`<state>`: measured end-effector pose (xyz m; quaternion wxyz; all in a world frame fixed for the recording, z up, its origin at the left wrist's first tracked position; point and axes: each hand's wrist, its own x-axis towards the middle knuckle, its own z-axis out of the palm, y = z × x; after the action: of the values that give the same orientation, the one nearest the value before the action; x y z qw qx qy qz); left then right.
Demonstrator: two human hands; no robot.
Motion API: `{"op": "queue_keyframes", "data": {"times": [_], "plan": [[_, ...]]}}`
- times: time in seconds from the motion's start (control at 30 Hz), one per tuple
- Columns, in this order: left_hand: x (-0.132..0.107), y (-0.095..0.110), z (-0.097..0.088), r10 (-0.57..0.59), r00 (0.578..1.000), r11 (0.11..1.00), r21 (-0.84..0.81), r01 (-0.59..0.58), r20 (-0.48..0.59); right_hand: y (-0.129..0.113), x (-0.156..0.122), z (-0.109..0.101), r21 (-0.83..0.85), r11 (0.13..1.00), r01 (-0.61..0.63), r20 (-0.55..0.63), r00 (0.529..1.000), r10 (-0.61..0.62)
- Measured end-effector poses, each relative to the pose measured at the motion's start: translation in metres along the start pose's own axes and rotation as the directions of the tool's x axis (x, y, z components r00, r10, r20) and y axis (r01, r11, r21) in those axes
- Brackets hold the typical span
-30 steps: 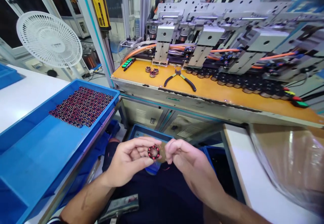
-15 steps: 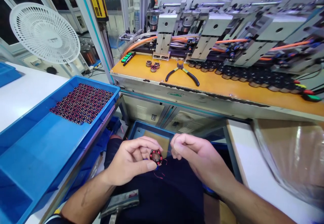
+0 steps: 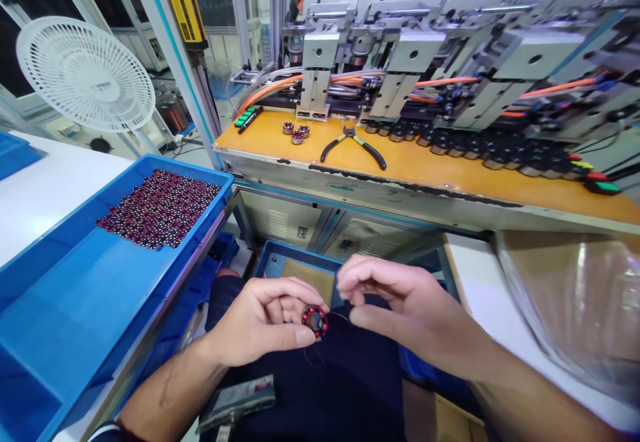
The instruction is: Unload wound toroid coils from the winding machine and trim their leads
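Nearest, down in the lap: left hand curled, thumb and fingertips pinching a small wound stator ring with red coils. Right hand just right of it, fingertips pressed together as if nipping a fine wire; wire itself too thin to confirm. Thin red strands trailing below the ring over dark trousers. Below the left fingers, a flat dark phone-like object on the thigh.

Just beyond the fingers, a blue bin on the floor with a cardboard liner. Left of the left hand, a large blue tray on a white table, holding a dense patch of red-wound stators at its far end. Right of the right hand, a white bench edge with a clear plastic bag.

Farther off, an orange-topped machine deck with pliers, three loose stators, a marker, a row of dark fixtures under grey metal heads with orange hoses. Far left, a white fan.

Compared with a second ago: ring lower and slightly rightward, right fingers drawn a little apart from it, no longer touching.
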<state>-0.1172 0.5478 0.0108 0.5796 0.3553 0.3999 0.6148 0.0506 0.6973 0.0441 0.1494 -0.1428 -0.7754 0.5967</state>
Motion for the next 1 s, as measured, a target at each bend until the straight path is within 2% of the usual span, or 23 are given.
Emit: {"op": "queue_keyframes", "data": {"times": [0.1, 0.2, 0.33, 0.53, 0.63, 0.8, 0.9, 1.0], "plan": [[0.001, 0.000, 0.005, -0.125, 0.991, 0.992, 0.029, 0.123, 0.049, -0.013, 0.014, -0.001, -0.079, 0.986, 0.147, 0.190, 0.973, -0.130], [0.001, -0.003, 0.008, -0.153, 0.986, 0.988, 0.034, 0.151, 0.063, -0.016, 0.026, 0.005, -0.054, 0.976, 0.210, 0.294, 0.938, -0.185], [-0.002, -0.005, 0.007, -0.142, 0.989, 0.989, 0.037, 0.141, 0.042, -0.012, 0.029, 0.013, -0.042, 0.979, 0.200, 0.231, 0.955, -0.185], [-0.006, -0.005, 0.003, -0.031, 0.999, 0.999, -0.019, 0.031, -0.009, -0.010, 0.015, 0.016, -0.100, 0.990, 0.100, -0.034, 0.994, -0.104], [-0.006, -0.005, 0.003, 0.020, 1.000, 0.997, -0.072, -0.021, -0.019, -0.011, 0.008, 0.014, -0.103, 0.994, 0.038, -0.088, 0.995, -0.048], [-0.005, -0.007, 0.003, 0.094, 0.995, 0.994, -0.060, -0.095, -0.015, -0.014, 0.000, 0.012, -0.038, 0.995, -0.091, -0.071, 0.993, 0.089], [-0.005, -0.006, 0.004, 0.097, 0.995, 0.995, -0.022, -0.097, -0.026, -0.017, -0.002, 0.015, 0.032, 0.982, -0.187, 0.024, 0.982, 0.186], [-0.006, -0.006, 0.005, 0.094, 0.995, 0.996, -0.004, -0.094, -0.015, -0.020, -0.002, 0.017, 0.012, 0.973, -0.230, 0.105, 0.968, 0.228]]}}
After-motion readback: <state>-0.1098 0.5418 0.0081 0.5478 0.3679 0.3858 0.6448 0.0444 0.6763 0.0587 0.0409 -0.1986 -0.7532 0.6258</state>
